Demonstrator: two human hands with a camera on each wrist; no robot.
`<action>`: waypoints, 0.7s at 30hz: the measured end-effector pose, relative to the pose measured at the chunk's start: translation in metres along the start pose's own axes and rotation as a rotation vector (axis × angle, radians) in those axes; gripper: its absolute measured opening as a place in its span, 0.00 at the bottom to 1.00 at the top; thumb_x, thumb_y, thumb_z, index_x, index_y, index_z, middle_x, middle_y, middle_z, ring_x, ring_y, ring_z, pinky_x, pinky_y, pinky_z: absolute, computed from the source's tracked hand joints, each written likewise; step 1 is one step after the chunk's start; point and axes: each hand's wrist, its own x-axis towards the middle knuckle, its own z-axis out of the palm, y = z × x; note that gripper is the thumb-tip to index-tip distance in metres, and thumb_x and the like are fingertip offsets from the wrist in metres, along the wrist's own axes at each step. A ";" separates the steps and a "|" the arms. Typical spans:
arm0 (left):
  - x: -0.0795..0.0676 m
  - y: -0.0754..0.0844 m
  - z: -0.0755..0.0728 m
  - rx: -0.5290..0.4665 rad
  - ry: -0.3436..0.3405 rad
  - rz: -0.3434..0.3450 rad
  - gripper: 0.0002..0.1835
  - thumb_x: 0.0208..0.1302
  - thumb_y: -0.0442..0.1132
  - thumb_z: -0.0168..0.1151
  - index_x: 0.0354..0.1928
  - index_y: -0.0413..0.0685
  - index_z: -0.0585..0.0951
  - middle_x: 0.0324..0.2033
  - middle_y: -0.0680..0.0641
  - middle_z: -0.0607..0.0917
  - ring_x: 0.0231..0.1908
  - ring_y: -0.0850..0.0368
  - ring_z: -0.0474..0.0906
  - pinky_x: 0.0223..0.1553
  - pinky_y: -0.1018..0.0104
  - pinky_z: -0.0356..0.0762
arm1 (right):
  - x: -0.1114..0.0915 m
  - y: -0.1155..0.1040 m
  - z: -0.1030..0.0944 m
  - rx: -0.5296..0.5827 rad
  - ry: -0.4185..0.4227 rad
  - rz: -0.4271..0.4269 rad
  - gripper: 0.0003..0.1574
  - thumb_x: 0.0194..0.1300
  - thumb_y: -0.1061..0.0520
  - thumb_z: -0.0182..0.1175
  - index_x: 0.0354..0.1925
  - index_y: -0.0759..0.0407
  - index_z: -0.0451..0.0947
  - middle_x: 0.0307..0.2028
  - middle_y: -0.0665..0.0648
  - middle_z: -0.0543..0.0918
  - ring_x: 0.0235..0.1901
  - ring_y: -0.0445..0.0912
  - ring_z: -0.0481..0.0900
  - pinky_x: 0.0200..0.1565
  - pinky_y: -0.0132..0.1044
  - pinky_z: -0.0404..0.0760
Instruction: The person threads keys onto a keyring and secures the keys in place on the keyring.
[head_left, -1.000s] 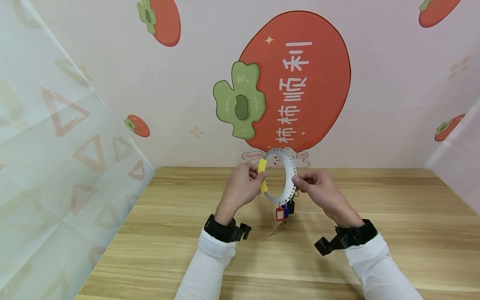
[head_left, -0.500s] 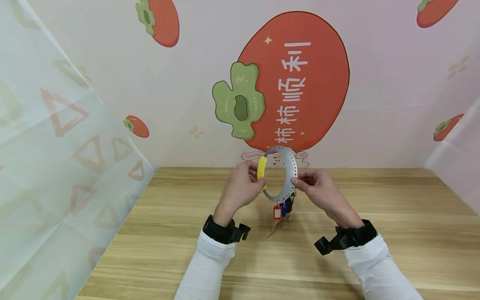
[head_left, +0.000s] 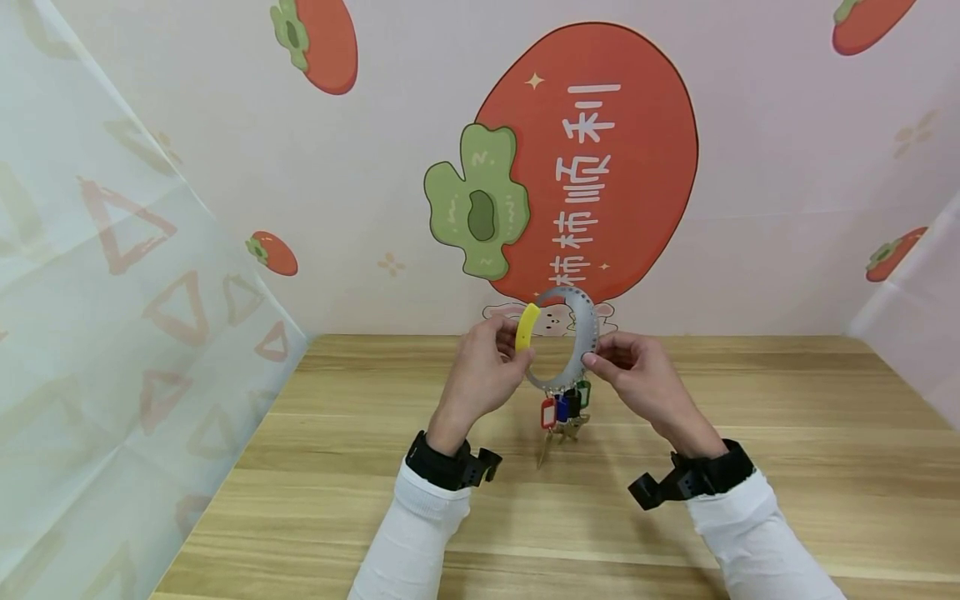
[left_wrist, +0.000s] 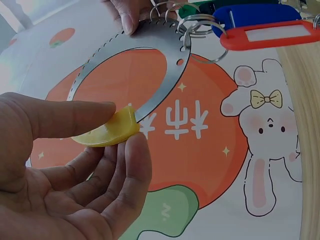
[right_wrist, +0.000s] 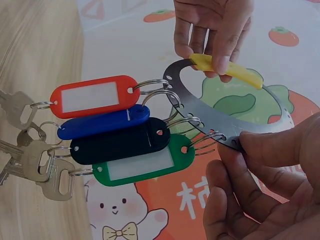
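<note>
A flat metal key ring plate [head_left: 583,333] with holes along its wide edge is held up over the table between both hands. My left hand [head_left: 483,367] pinches its yellow grip [left_wrist: 112,127] between thumb and fingers. On the opposite side my right hand [head_left: 637,371] pinches the holed edge between thumb and forefinger. From the plate's lower part hang a red key tag [right_wrist: 95,96], a blue key tag [right_wrist: 102,121], a black key tag [right_wrist: 120,142] and a green key tag [right_wrist: 145,160], each on split rings. Several keys [right_wrist: 37,157] dangle from the tags.
A wooden table [head_left: 337,500] spreads beneath the hands. Behind it stands a wall cover [head_left: 375,183] printed with persimmons and a rabbit. Another printed sheet [head_left: 112,333] slopes along the left side. Each wrist wears a black strap [head_left: 442,462] with a small camera.
The plate has tilted in the hands, its top rising slightly. The tags and keys have swung left and spread, so the green tag now shows. Both hands keep their hold.
</note>
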 end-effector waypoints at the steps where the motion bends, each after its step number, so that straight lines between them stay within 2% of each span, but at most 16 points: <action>1: 0.000 0.000 0.000 -0.001 0.002 0.010 0.14 0.64 0.30 0.68 0.50 0.32 0.80 0.37 0.42 0.83 0.37 0.51 0.80 0.42 0.62 0.82 | 0.000 0.000 0.000 0.002 0.004 -0.005 0.10 0.73 0.62 0.60 0.47 0.70 0.81 0.41 0.64 0.84 0.41 0.50 0.82 0.43 0.32 0.80; 7: 0.000 0.000 0.000 -0.004 0.016 0.051 0.12 0.65 0.30 0.67 0.49 0.32 0.81 0.36 0.42 0.83 0.37 0.52 0.81 0.40 0.63 0.82 | -0.001 -0.001 0.000 -0.013 0.028 -0.024 0.10 0.72 0.62 0.61 0.47 0.69 0.82 0.41 0.63 0.85 0.40 0.49 0.83 0.43 0.31 0.81; 21: -0.003 0.008 0.001 -0.044 0.068 0.092 0.13 0.67 0.29 0.65 0.53 0.36 0.81 0.41 0.42 0.82 0.40 0.50 0.79 0.39 0.60 0.81 | -0.003 -0.006 0.001 -0.013 0.077 -0.075 0.10 0.71 0.60 0.63 0.47 0.65 0.84 0.38 0.61 0.85 0.38 0.47 0.83 0.42 0.31 0.80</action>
